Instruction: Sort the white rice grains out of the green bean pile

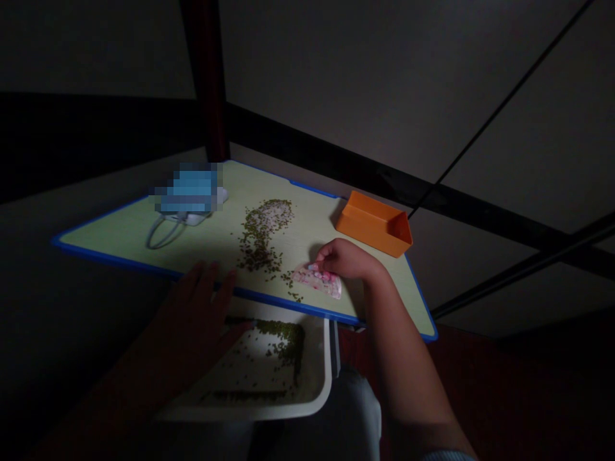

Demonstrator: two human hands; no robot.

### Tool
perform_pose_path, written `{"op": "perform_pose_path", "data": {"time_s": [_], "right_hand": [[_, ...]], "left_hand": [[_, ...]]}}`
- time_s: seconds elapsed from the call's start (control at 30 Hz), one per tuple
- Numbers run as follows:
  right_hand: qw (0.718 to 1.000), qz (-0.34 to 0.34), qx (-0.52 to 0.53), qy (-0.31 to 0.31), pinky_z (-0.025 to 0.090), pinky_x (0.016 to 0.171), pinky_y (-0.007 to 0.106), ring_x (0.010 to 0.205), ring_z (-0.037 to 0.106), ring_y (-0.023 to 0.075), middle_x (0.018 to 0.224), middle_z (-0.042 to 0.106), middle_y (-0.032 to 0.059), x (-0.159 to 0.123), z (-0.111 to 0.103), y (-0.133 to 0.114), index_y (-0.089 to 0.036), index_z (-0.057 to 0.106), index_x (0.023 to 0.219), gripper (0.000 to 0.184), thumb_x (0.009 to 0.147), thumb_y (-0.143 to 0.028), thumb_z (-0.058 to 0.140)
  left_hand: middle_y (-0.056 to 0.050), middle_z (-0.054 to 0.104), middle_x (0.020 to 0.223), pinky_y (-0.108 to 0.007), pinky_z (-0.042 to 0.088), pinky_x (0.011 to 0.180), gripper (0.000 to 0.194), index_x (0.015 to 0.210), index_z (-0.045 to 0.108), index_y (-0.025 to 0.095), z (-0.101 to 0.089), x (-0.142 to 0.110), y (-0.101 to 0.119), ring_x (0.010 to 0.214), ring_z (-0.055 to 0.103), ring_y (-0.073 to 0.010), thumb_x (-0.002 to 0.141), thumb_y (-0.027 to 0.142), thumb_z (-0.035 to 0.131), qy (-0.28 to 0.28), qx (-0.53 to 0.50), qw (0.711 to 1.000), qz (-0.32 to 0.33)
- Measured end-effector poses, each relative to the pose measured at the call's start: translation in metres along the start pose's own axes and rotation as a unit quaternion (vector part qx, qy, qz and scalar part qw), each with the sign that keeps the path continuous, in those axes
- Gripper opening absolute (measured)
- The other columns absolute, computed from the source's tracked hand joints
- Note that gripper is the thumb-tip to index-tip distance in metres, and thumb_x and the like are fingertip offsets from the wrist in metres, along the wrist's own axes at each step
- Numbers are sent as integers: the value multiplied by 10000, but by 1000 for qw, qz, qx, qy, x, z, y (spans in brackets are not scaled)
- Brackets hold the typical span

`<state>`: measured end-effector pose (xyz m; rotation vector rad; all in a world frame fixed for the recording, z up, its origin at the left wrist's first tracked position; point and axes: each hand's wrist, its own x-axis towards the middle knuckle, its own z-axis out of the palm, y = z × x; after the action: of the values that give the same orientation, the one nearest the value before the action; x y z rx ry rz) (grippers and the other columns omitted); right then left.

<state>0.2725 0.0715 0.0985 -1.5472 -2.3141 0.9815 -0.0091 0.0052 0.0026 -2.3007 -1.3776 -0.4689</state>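
Observation:
My right hand (346,259) pinches the top edge of a flat pink-and-white patterned piece, perhaps a card (317,282), standing tilted on the pale tabletop (211,246). Left of this card lies a loose pile of small green beans (259,250), with whitish grains (273,214) mixed in at its far end. A few beans trail toward the near edge beside the card. In deep shadow, my left hand (202,307) has its fingers stretched out at the table's blue near edge. Its thumb reaches over a white tray (323,384) below, where more green beans (283,333) lie.
An orange open box (372,225) stands at the table's far right corner. At the left is a blurred-out blue-screened device (189,192) with a looped grey cable (156,237). Behind the table runs a wall with a dark band. The room is dim.

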Motion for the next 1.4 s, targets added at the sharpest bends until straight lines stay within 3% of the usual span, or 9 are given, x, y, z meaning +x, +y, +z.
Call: {"op": "perform_pose_path", "data": {"time_s": [0.43,1.03,1.4], "right_hand": [[999,-35,-8,-12,403,597,235,554,513,88,585,612,-3,1,2,1,-126,682,720,168,749,-255,578],[998,-52,-19,-4,387,584,230,557,499,87,592,598,-5,2,6,-4,-126,671,720,176,764,-266,575],[999,-36,-11,9,366,560,215,548,484,80,586,572,-15,3,7,-6,-126,645,706,153,754,-246,562]], "left_hand": [[-286,457,1332,-513,355,1039,753,1284,414,58,-6,2,1,1291,389,-409,727,561,470,-20,-13,1000,-7],[-252,457,1344,-501,350,1051,754,1276,421,81,-6,1,1,1306,372,-393,719,586,469,-40,-13,999,-21],[-295,454,1317,-516,365,1030,775,1291,395,45,-8,1,2,1277,398,-421,731,578,452,-4,-3,1000,8]]}}
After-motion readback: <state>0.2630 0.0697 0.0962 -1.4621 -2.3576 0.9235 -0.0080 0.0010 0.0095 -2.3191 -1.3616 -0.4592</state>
